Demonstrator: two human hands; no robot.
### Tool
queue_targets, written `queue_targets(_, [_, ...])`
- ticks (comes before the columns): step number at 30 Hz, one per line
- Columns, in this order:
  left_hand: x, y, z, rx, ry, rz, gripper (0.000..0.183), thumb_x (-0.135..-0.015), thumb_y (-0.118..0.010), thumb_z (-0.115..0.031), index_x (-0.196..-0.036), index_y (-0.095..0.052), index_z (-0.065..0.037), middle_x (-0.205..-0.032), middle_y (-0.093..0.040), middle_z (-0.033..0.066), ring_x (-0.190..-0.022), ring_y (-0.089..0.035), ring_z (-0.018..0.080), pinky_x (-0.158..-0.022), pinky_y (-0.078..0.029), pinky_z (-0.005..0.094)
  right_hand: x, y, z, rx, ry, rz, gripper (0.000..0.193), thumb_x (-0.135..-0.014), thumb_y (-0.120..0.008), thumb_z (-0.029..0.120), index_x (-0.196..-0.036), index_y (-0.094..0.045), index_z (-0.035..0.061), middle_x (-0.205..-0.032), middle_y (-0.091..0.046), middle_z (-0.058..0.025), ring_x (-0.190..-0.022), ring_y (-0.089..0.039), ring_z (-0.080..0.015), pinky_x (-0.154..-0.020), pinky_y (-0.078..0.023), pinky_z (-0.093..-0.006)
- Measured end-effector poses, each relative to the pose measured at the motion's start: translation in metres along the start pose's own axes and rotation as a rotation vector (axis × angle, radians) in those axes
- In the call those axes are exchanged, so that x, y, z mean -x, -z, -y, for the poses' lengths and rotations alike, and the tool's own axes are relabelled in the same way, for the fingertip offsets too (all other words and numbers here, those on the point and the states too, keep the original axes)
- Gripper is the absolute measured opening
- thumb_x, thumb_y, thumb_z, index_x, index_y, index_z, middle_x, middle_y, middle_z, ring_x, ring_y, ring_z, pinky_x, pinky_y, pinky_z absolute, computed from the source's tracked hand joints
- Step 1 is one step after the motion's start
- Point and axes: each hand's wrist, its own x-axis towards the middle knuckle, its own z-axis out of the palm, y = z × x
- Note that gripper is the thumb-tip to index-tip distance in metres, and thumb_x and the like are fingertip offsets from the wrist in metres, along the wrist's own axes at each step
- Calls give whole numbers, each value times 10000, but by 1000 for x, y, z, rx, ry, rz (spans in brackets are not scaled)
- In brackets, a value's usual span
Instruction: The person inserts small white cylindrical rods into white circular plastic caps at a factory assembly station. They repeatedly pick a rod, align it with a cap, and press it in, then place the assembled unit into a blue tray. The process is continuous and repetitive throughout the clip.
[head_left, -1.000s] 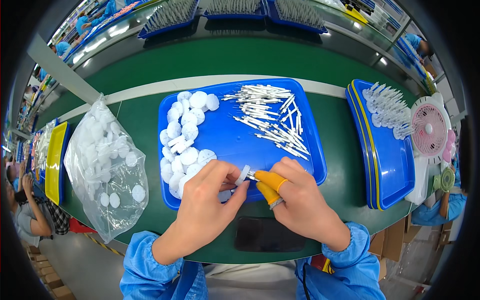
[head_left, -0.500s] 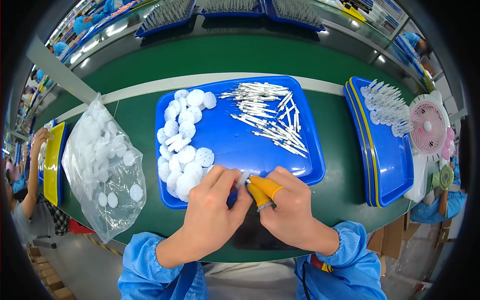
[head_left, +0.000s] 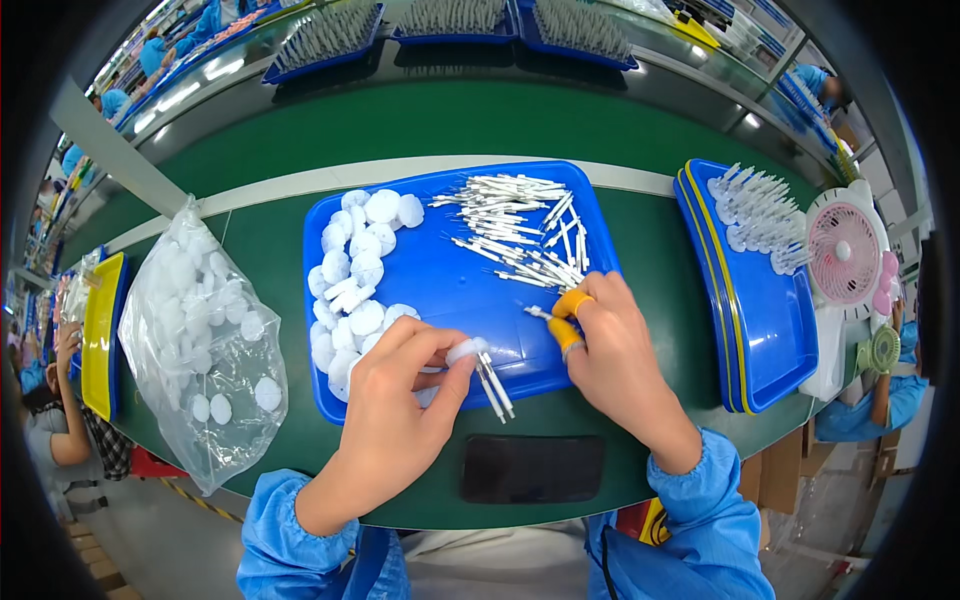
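Note:
My left hand [head_left: 405, 400] pinches a translucent white disc [head_left: 466, 350] between thumb and fingers, over the near edge of a blue tray [head_left: 480, 375]. Two or so thin white sticks [head_left: 494, 385] hang down from that disc. Yellow covers sit on the thumb and forefinger of my right hand [head_left: 615, 350], which is closed over the tray's right side. A short white stick with a metallic tip [head_left: 538, 313] pokes out between those fingertips. White discs [head_left: 366, 270] are heaped along the tray's left side. Loose white sticks [head_left: 510, 205] lie in a pile at its far right.
A clear bag of discs [head_left: 205, 330] lies left of the tray, beside a yellow tray [head_left: 103, 335]. A dark flat phone-like slab [head_left: 533, 469] rests in front. At right, stacked trays [head_left: 765, 345] hold assembled pieces [head_left: 765, 220], near a pink fan [head_left: 843, 250]. Co-workers sit at both sides.
My hands were together at the disc; now the right has moved away, up and right toward the stick pile. The sticks hanging from the disc and the dark slab have come into view.

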Motion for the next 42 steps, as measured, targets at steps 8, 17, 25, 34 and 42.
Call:
queue_targets(8, [-1, -1, 1, -1, -2, 2, 147, -943, -744, 44, -1086, -722, 22, -1025, -655, 82, -910, -713, 159, -747, -643, 295, 12, 19, 34, -452, 140, 174, 417, -706, -699, -123, -1120, -732, -84, -966, -607, -181, -907, -584, -365, -764, -494, -453])
queue_targets(17, [-1, -7, 1, -45, -72, -34, 169, -925, -763, 36, -1080, -699, 19, -943, -662, 126, -831, -756, 253, -755, -667, 350, 10, 13, 24, -345, 187, 163, 470, -633, -696, -112, -1100, -744, -111, -936, -560, -160, -872, -555, -349, -774, -485, -457])
queue_targets(25, [2, -13, 5, -51, -101, -49, 152, -893, -778, 29, -1006, -676, 32, -916, -669, 145, -800, -752, 281, -747, -656, 368, 12, 3, 34, -325, 215, 133, 383, -627, -706, -103, -1009, -732, -93, -934, -583, -151, -884, -573, -348, -766, -480, -445])
queue_targets(34, [9, -12, 1, -153, -137, -29, 171, -866, -740, 81, -1025, -682, 54, -938, -664, 140, -803, -750, 266, -725, -654, 360, 24, -13, 47, -423, 134, -89, 235, -592, -691, -112, -826, -704, -92, -819, -606, -164, -740, -574, -362, -656, -459, -463])
queue_targets(42, [8, -18, 7, -148, -164, -98, 195, -911, -745, 33, -1096, -685, 21, -985, -639, 150, -782, -721, 323, -649, -591, 400, 9, -3, 37, -359, 33, -54, 204, -764, -758, -76, -961, -783, -31, -833, -661, -151, -788, -620, -345, -690, -492, -437])
